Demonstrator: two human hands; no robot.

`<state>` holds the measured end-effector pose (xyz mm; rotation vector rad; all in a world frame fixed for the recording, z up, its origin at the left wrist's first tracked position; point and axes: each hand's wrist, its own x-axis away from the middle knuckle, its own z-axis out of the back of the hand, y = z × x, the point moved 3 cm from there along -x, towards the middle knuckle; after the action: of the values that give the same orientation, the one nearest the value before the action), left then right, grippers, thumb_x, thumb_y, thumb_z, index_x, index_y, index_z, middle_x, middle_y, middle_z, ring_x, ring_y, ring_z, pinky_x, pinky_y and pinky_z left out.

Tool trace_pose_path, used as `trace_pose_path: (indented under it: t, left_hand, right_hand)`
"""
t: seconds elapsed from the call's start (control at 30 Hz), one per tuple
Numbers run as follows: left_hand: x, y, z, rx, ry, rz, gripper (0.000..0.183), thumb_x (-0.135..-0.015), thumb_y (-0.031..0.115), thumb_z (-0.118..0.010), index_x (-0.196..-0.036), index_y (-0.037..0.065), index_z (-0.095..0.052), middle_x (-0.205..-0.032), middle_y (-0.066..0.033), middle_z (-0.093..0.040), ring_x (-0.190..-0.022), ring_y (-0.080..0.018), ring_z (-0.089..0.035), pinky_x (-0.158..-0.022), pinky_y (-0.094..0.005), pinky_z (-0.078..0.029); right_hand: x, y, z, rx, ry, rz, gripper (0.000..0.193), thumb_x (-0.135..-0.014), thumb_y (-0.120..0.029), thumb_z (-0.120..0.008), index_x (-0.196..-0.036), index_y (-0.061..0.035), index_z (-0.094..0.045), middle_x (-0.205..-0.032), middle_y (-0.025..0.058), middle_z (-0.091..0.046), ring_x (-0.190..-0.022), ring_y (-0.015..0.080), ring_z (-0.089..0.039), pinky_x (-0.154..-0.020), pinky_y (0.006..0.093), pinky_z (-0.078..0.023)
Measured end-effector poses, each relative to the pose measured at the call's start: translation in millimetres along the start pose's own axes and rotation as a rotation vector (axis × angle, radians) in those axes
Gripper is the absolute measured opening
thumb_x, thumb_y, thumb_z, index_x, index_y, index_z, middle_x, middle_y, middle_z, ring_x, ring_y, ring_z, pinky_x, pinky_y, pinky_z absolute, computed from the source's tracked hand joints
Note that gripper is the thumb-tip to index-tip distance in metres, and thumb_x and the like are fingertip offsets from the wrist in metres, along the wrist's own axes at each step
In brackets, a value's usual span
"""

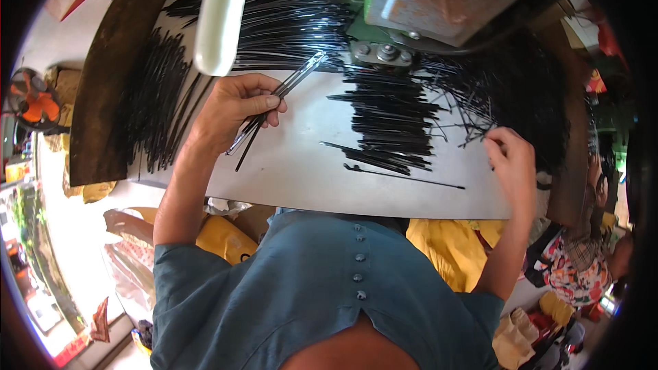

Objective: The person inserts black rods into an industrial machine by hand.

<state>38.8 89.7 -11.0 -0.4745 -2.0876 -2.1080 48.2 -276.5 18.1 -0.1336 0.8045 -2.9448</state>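
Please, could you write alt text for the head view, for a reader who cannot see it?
A person's left hand grips several thin, shiny dark strips over a pale worktop, while the right hand is near a heap of black strips. More black strips lie in piles near a green machine at the top.

glaring white floor (81, 250) at left, orange-bladed fan (34, 101)

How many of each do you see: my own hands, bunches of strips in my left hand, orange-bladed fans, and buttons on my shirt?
Your hands: 2, left hand and right hand
Held bunch of strips: 1
Orange-bladed fan: 1
Visible shirt buttons: 5
Total: 9
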Motion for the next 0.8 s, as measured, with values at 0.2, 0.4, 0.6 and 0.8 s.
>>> trace_pose_path:
  t: [0.2,0.4,0.6,0.8]
  left_hand:
    - [-22.7,0.5,-30.9,0.028,-0.191,0.048,0.012,-0.074,-0.001,-0.054,-0.085,-0.005,-0.056,-0.071,-0.0094,-0.059,-0.057,-0.0106,-0.056,-0.055,-0.0197,-0.047]
    - [-32.3,5.3,-61.5,0.049,-0.269,0.109,0.010,-0.075,-0.001,-0.054,-0.084,-0.004,-0.056,-0.069,-0.0113,-0.060,-0.056,-0.0135,-0.059,-0.052,-0.0215,-0.049]
    - [-34.8,9.4,-76.0,0.021,-0.250,0.177,0.009,-0.078,0.004,-0.052,-0.083,-0.002,-0.057,-0.070,-0.0114,-0.060,-0.057,-0.0141,-0.059,-0.053,-0.0236,-0.050]
    - [-40.0,6.8,-76.5,0.022,-0.277,0.169,0.011,-0.081,0.007,-0.051,-0.082,-0.002,-0.056,-0.072,-0.0126,-0.060,-0.063,-0.0179,-0.061,-0.058,-0.0267,-0.051]
  right_hand:
    - [53.8,91.4,67.9,0.574,-0.022,-0.406,0.017,-0.068,-0.002,-0.054,-0.085,0.0013,-0.057,-0.081,0.0127,-0.059,-0.068,0.0244,-0.058,-0.062,0.0308,-0.044]
    - [70.2,128.2,44.1,0.816,0.103,-0.118,0.034,-0.063,0.001,-0.054,-0.097,0.0016,-0.048,-0.099,0.0148,-0.050,-0.096,0.0296,-0.046,-0.080,0.0355,-0.040]
    - [67.0,151.8,45.1,0.813,0.137,-0.136,0.031,-0.064,0.003,-0.051,-0.095,0.0014,-0.048,-0.094,0.0146,-0.050,-0.091,0.0304,-0.047,-0.078,0.0358,-0.041]
    - [68.2,154.5,48.6,0.745,0.170,-0.099,0.023,-0.062,0.000,-0.051,-0.086,-0.0004,-0.052,-0.086,0.0142,-0.052,-0.086,0.0303,-0.049,-0.072,0.0365,-0.042]
